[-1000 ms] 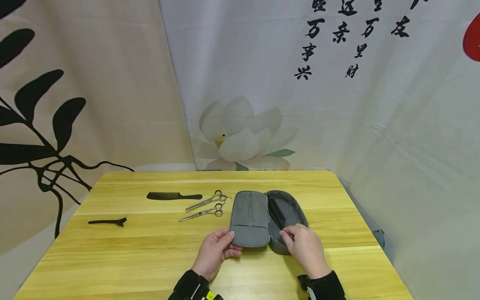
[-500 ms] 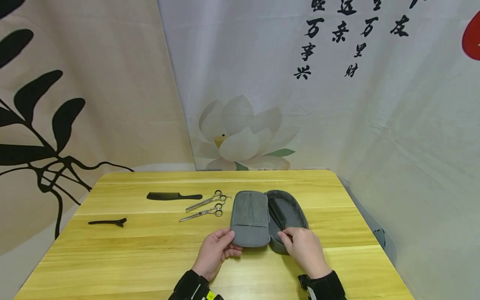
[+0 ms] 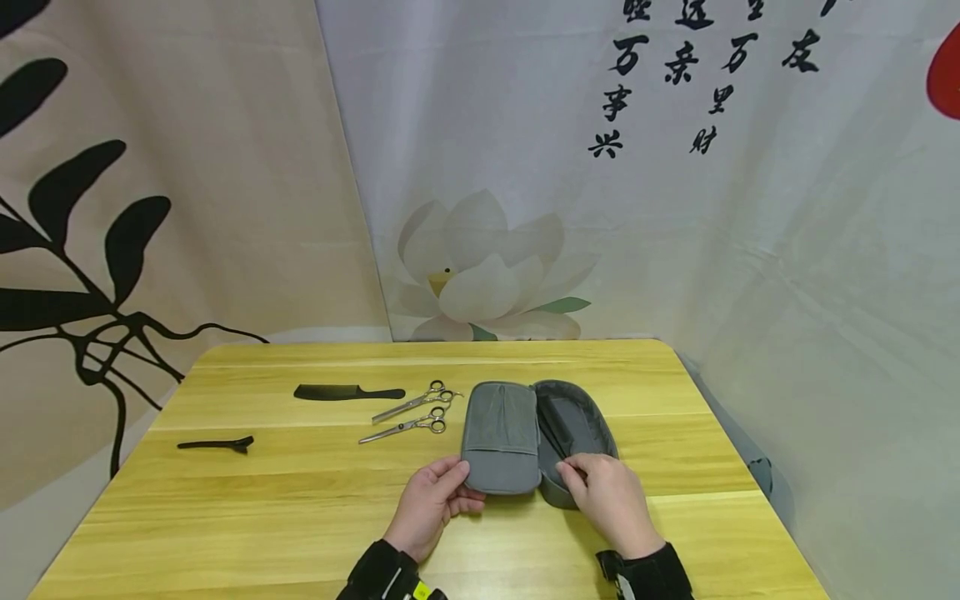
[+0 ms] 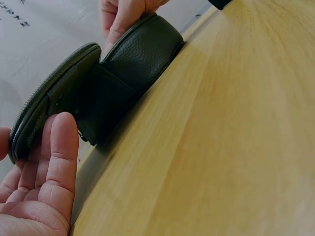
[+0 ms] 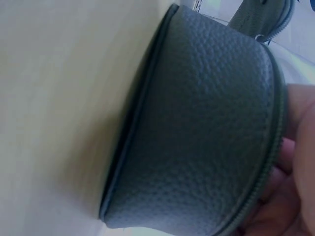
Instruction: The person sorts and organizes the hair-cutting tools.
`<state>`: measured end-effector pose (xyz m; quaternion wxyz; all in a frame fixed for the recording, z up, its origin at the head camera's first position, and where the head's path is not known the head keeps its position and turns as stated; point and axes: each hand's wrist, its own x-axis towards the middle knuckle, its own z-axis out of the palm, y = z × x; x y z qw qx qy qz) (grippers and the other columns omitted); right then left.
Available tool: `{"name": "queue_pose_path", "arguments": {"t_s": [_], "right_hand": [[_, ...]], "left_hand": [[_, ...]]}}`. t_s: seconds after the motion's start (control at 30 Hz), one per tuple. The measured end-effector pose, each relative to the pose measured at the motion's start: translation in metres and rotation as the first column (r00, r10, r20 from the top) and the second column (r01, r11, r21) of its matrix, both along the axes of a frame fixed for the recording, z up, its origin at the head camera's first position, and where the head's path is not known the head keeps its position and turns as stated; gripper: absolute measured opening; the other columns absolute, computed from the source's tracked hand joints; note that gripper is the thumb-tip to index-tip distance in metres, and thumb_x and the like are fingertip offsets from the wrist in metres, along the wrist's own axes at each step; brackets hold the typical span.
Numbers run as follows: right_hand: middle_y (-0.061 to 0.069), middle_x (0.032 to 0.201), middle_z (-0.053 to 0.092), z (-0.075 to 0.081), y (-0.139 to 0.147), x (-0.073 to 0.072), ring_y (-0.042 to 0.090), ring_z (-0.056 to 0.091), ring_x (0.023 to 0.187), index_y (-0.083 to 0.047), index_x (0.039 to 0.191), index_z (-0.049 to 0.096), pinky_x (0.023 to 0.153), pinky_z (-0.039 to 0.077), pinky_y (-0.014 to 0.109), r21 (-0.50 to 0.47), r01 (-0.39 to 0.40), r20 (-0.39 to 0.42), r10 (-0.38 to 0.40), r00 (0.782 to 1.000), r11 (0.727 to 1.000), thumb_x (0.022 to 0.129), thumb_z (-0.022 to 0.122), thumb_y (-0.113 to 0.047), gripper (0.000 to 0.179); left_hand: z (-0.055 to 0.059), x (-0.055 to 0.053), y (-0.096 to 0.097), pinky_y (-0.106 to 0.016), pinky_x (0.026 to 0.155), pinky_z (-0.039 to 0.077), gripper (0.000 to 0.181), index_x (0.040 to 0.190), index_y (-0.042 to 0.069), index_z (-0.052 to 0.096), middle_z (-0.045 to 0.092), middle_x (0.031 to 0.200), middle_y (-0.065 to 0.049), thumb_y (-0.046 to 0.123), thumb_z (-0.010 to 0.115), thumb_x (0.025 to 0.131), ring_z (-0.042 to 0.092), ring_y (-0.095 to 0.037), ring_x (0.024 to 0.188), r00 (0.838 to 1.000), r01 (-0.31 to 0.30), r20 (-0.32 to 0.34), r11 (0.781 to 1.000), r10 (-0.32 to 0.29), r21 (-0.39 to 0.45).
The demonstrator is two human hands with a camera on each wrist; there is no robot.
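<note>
A grey zippered case lies spread on the table, its flat pocketed lid (image 3: 501,471) at the left and its deep half (image 3: 596,417) at the right. My left hand (image 3: 431,507) holds the lid's near left corner, thumb on top and fingers beneath; in the left wrist view the lid (image 4: 54,93) tilts above the wood. Inside the deep half lies a slim black tool (image 3: 553,427), broader at its far end; its kind does not show. My right hand (image 3: 613,504) reaches over the near rim and pinches its near end. The right wrist view shows mostly the pebbled outer wall (image 5: 197,123).
Left of the case are two pairs of hairdressing scissors, one pair (image 3: 405,407) behind the other (image 3: 405,428). A black comb (image 3: 337,392) lies farther back, and a black hair clip (image 3: 217,443) sits at far left. A printed curtain (image 3: 480,167) hangs behind the wooden table (image 3: 262,517).
</note>
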<state>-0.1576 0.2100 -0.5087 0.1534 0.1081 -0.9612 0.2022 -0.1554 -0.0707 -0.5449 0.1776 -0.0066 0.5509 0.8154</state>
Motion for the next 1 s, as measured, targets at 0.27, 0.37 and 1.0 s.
{"name": "queue_pose_path", "arguments": {"t_s": [0.27,0.37,1.0], "right_hand": [[-0.006,0.085,0.078,-0.0047,0.0026,0.0009,0.013,0.073,0.076,-0.019,0.091,0.083,0.068,0.061,0.031,-0.031,-0.025,-0.090,0.022,0.996,0.999,0.098,0.080,-0.024,0.009],[-0.005,0.085,0.078,-0.0046,0.0032,0.0013,0.014,0.074,0.077,-0.019,0.090,0.083,0.068,0.061,0.030,-0.039,-0.032,-0.109,0.028,0.994,0.999,0.098,0.080,-0.022,0.009],[-0.005,0.083,0.077,-0.0034,0.0034,0.0020,0.009,0.069,0.072,-0.021,0.092,0.084,0.062,0.053,0.023,-0.066,-0.050,-0.120,0.042,0.992,0.997,0.094,0.083,-0.014,0.007]], "left_hand": [[-0.0008,-0.0003,0.0000,-0.031,0.083,0.065,0.053,0.147,-0.010,0.049,0.077,0.106,-0.002,0.024,0.063,0.110,0.075,-0.017,0.088,1.000,0.003,0.003,1.000,-0.003,0.002],[-0.0009,-0.0006,-0.0001,-0.031,0.083,0.065,0.051,0.146,-0.010,0.049,0.077,0.106,-0.002,0.024,0.062,0.110,0.075,-0.017,0.088,1.000,0.005,0.002,1.000,-0.005,0.001],[0.0000,0.0000,-0.0007,-0.032,0.084,0.065,0.049,0.143,-0.009,0.052,0.076,0.104,-0.002,0.026,0.063,0.110,0.074,-0.017,0.087,1.000,0.003,0.003,1.000,-0.003,0.006]]}}
